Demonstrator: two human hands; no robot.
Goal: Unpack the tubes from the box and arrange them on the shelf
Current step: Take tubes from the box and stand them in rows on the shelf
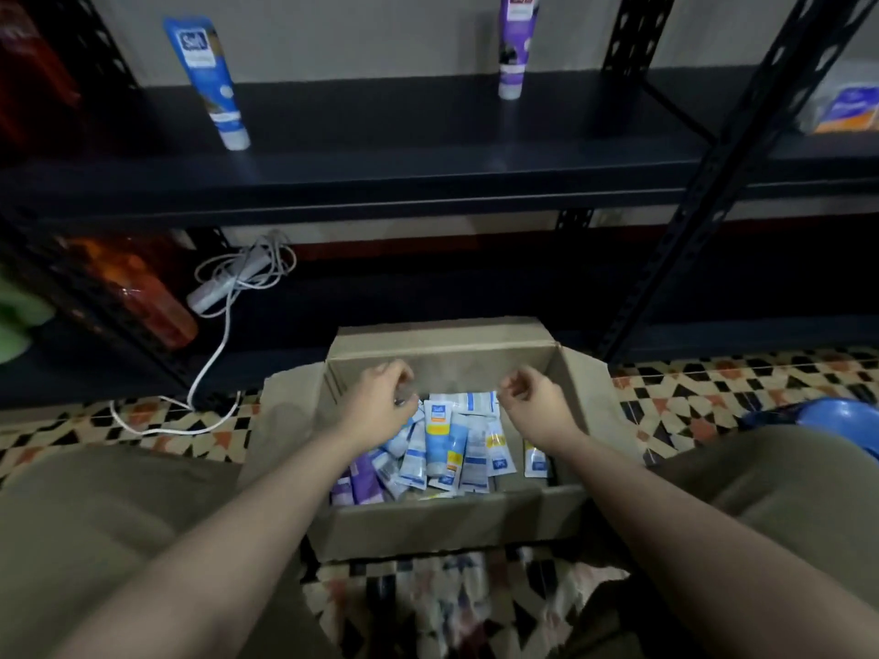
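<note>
1. The cardboard box (442, 520) sat open on the patterned floor in front of the dark metal shelf (428, 183), between the person's knees, with the heap of tubes (442, 449) lying loose on its bottom.

2. Both hands hung over the far half of the box. The left hand (380, 397) was near the far left corner, and the right hand (532, 397) was near the far right side, the two well apart.

3. The left hand's fingers were curled inward, and something small and blurred showed at the fingertips; I could not tell whether they pinched a tube or nothing.

4. The right hand's fingers were loosely curled and held nothing that showed.

5. The relation that mattered: the tubes lay below and towards the person from both sets of fingertips, so a reach would have had to go down and back towards the near wall.

6. The topmost blue-and-yellow tube (444, 437) lay near the middle of the box, its long axis running from the far wall towards the near one (cap end nearer the person, as far as I could judge). It was just beside the left hand, so that hand seemed the nearer.

7. On the shelf a blue tube (209, 83) stood near the left end and a purple tube (513, 54) further right, both cap-down, with bare shelf between them.
</note>
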